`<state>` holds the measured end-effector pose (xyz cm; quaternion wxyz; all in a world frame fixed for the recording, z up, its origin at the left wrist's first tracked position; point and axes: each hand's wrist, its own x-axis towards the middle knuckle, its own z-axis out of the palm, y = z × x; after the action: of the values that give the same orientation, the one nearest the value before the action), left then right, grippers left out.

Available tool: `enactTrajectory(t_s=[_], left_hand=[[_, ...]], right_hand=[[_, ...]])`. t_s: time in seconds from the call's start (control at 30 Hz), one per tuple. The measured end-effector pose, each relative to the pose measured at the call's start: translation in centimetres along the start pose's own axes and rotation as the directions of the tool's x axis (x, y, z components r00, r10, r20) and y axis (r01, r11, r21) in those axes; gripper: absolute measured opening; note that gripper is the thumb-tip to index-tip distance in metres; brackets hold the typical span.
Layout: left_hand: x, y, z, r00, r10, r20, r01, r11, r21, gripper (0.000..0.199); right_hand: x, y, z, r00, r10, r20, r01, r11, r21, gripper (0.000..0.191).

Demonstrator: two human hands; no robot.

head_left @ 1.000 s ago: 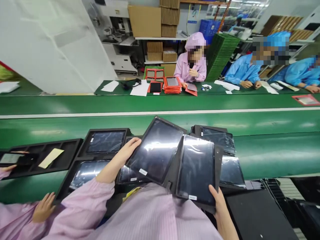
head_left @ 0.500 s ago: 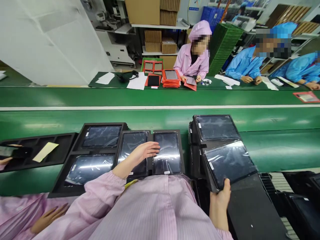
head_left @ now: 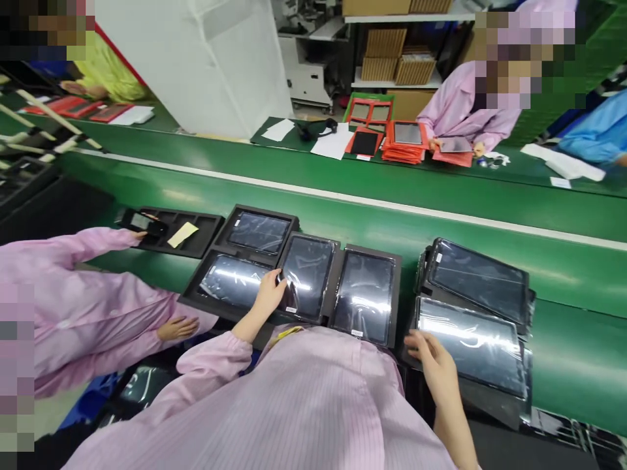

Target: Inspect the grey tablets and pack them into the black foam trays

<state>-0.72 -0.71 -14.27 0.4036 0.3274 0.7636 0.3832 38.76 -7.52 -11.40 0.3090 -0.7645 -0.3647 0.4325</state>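
Note:
My left hand (head_left: 269, 295) is at the left edge of a film-covered tablet (head_left: 307, 274) in a black tray, its fingers closed on that edge. Another such tablet (head_left: 363, 294) lies just right of it. My right hand (head_left: 434, 356) has bent fingers apart from the thumb, beside the lower left corner of a shiny tablet (head_left: 470, 343) on the right-hand stack; nothing shows in it. Above that one, a second tablet (head_left: 480, 277) rests at a slant on the stack. Two more tablets, an upper one (head_left: 259, 232) and a lower one (head_left: 235, 281), fill the left tray.
A green conveyor belt (head_left: 313, 202) runs across. At left, a co-worker's hand (head_left: 138, 235) holds a dark device over a black tray (head_left: 206, 236) with a yellow paper (head_left: 183, 235). Opposite, a person in pink handles a tablet by stacked red frames (head_left: 404, 153).
The view has swung left. My right hand has let go of the tablet it held tilted, which now lies on the stack. My left hand has moved from above the tablets to one's left edge.

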Motion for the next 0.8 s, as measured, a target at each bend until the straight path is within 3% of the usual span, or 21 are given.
enactTrajectory(t_s=[0.17, 0.27, 0.4, 0.53, 0.6, 0.67, 0.8], left_hand=[[-1.0, 0.2, 2.7, 0.993, 0.105, -0.059, -0.097, 0.987, 0.126, 0.038], [-1.6, 1.0, 4.0, 0.993, 0.098, -0.071, -0.089, 0.989, 0.121, 0.034], [-1.6, 2.1, 5.0, 0.997, 0.029, -0.070, -0.027, 0.999, 0.028, 0.028], [0.0, 3.1, 4.5, 0.996, -0.076, -0.052, 0.067, 0.985, -0.157, 0.029], [0.9, 3.5, 4.1, 0.993, -0.118, 0.008, 0.116, 0.958, -0.261, 0.033], [1.6, 3.9, 4.1, 0.986, -0.139, 0.097, 0.165, 0.920, -0.356, 0.036], [1.8, 4.5, 4.9, 0.944, -0.146, 0.297, 0.282, 0.823, -0.493, 0.037]], right_hand=[[3.4, -2.5, 7.0, 0.970, -0.241, -0.040, 0.234, 0.964, -0.129, 0.096], [3.8, -3.4, 8.7, 0.947, -0.317, -0.046, 0.304, 0.934, -0.189, 0.121], [4.5, -4.6, 7.2, 0.949, -0.315, -0.016, 0.303, 0.926, -0.223, 0.129], [5.7, -5.4, 4.7, 0.981, -0.195, -0.014, 0.191, 0.971, -0.143, 0.098], [5.9, -6.2, 4.4, 0.990, -0.141, 0.003, 0.141, 0.990, 0.015, 0.084], [5.8, -7.5, 4.8, 0.990, -0.135, 0.051, 0.128, 0.984, 0.120, 0.083], [6.6, -10.6, 5.6, 0.982, -0.007, 0.190, 0.009, 1.000, -0.009, 0.088]])
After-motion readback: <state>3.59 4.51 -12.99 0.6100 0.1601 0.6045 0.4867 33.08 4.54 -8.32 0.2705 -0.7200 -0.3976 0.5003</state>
